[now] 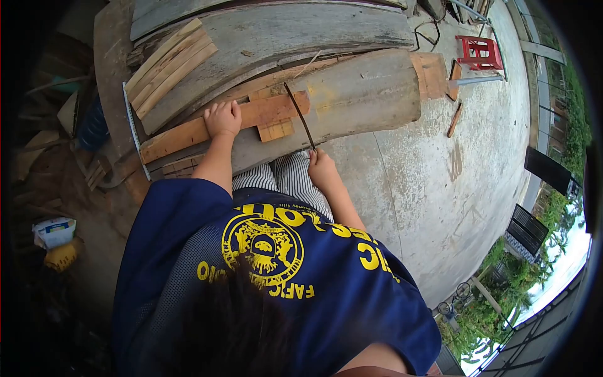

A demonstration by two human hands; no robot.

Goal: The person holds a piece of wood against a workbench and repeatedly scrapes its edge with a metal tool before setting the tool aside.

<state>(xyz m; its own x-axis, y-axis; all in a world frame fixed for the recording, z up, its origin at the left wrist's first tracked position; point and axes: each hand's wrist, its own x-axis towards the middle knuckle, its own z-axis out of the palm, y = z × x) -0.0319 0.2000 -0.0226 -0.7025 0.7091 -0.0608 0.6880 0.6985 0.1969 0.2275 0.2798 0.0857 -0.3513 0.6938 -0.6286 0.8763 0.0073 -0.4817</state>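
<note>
My left hand [223, 118] presses down on a reddish-brown wooden plank [182, 137], its fingers curled over the far edge. Beneath the plank's right part sits a lighter wood block [276, 131], lying crosswise. My right hand [322, 168] is closed around the near end of a saw [298, 113]. Its thin dark blade, seen nearly edge-on, crosses the plank close to the right end. The handle is mostly hidden in my fist. Plank and block rest on a wide, worn grey board [370, 91] in front of my striped trousers.
Several pale curved wood strips [173, 66] lie stacked at the upper left, beside a white measuring strip [134, 129]. More long grey boards [301, 28] extend behind. On the concrete floor [433, 188] are a red stool [480, 53] and a small wood offcut [454, 119].
</note>
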